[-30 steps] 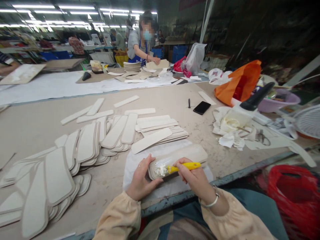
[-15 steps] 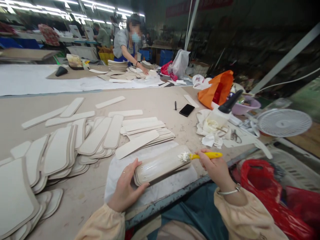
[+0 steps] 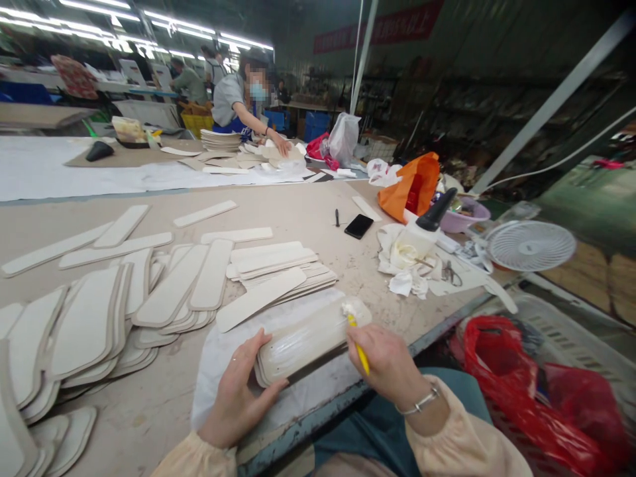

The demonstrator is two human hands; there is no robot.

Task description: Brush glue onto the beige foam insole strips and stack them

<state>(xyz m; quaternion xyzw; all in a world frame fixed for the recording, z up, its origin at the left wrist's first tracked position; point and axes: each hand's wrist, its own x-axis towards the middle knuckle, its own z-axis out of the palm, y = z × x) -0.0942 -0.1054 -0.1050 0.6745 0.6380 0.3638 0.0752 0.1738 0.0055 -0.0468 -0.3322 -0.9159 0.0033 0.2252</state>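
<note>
A stack of long, off-white, round-cornered panels (image 3: 303,341) lies on a white sheet (image 3: 213,371) before me, its top one wet and glossy. My left hand (image 3: 243,384) spans the stack's left end, thumb at the near corner and fingers at the far one, holding it steady. In my right hand (image 3: 385,361) is a yellow-handled brush (image 3: 358,341), gripped by its handle. White paste clings to the bristles, which touch the top panel near its right end. Just beyond lies another pile of narrow panels (image 3: 273,265).
Many loose panels (image 3: 84,324) cover the left side. A phone (image 3: 358,226), a white container (image 3: 415,240) with crumpled paper, an orange bag (image 3: 412,185) and a white fan (image 3: 531,245) are to the right. A red plastic bag (image 3: 501,358) lies beside the table edge. A co-worker (image 3: 243,99) handles pieces opposite.
My right hand has swung the brush from lying sideways to its handle pointing towards me, and the bristles have shifted on the top panel. My left hand stays at the stack's left end.
</note>
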